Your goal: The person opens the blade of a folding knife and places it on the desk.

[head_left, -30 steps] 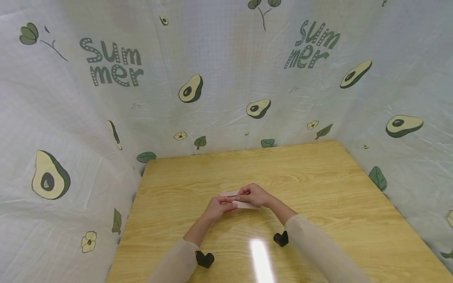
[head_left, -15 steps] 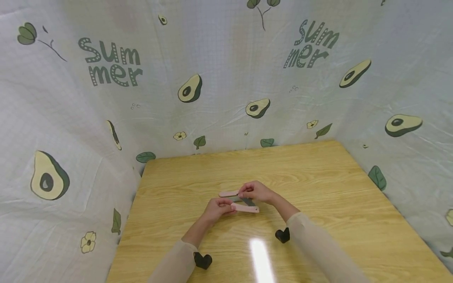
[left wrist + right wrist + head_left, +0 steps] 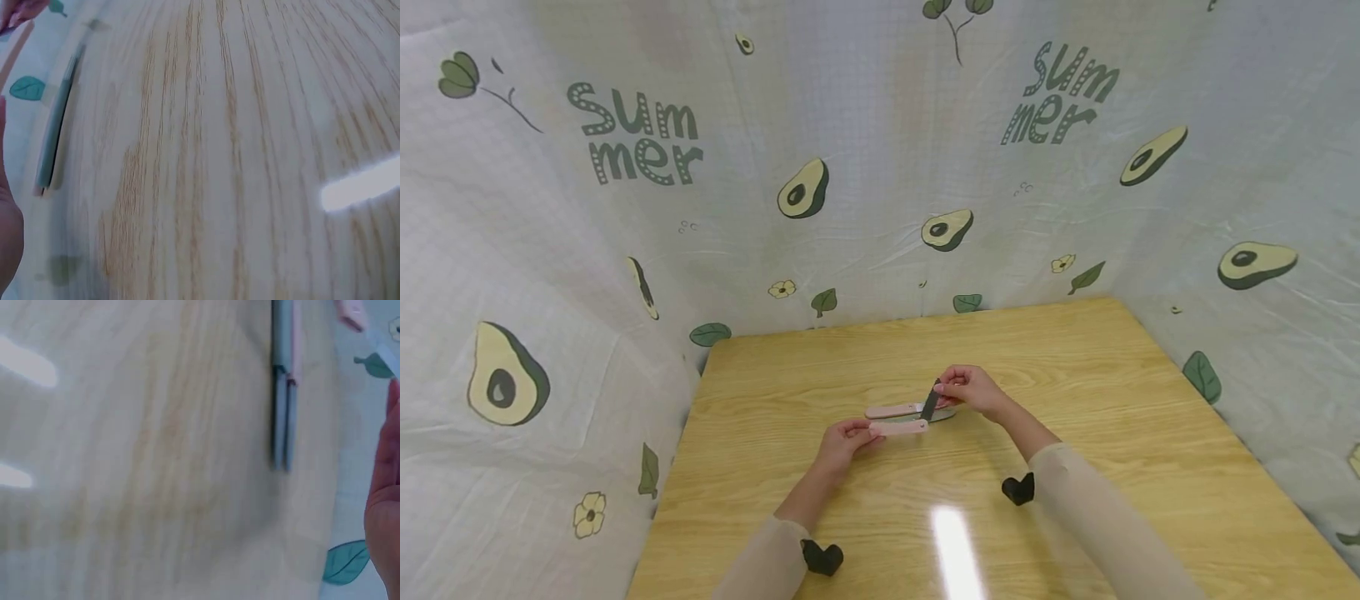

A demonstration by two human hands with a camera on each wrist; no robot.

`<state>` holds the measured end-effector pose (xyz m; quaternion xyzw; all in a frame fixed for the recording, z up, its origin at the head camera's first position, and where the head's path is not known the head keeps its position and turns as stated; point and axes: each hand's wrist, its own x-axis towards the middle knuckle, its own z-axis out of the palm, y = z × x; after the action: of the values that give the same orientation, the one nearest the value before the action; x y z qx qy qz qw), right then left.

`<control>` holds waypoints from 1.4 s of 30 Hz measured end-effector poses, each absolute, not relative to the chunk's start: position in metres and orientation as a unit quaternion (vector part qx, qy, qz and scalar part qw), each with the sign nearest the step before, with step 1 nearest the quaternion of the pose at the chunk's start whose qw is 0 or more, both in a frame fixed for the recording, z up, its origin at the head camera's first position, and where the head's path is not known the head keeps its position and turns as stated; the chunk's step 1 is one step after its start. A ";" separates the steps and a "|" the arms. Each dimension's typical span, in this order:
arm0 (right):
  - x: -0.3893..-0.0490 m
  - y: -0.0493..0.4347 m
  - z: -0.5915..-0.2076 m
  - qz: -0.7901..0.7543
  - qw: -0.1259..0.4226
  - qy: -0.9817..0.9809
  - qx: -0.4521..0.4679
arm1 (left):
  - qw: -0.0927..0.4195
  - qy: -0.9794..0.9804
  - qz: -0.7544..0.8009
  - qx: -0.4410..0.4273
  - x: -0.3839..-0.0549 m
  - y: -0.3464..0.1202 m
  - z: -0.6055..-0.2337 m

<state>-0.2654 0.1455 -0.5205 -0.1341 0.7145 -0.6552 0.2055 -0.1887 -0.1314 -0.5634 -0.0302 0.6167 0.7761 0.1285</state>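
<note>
My left hand [image 3: 841, 442] pinches the end of a pink handle [image 3: 897, 428] of a folding knife, held just above the table. The knife's dark blade [image 3: 932, 402] stands swung out at an angle from the pivot at the handle's right end. My right hand [image 3: 972, 388] pinches the blade near its tip. Behind them, two more knives lie side by side on the table, blades to the right, one with a pink handle [image 3: 891, 411] and one with a grey-green handle [image 3: 282, 337]. In the right wrist view, the held knife is cut off by the frame edge.
The wooden table [image 3: 1037, 358] lies beneath both hands, with a bright light reflection [image 3: 953, 550] near its front. A white printed cloth [image 3: 880, 167] hangs behind the table and along both sides.
My right hand has moved right and up, turning the blade out from the pink handle. My left hand has shifted slightly left with the handle, uncovering more of the knives behind.
</note>
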 end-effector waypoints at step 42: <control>-0.211 0.157 -0.573 -0.746 0.146 0.642 0.098 | 0.044 0.624 0.768 -0.137 -0.184 -0.123 -0.584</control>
<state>-0.2114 0.1570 -0.5731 0.0975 0.6423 -0.7461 0.1459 -0.1836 -0.1234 -0.5835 -0.1368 0.6240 0.7681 0.0437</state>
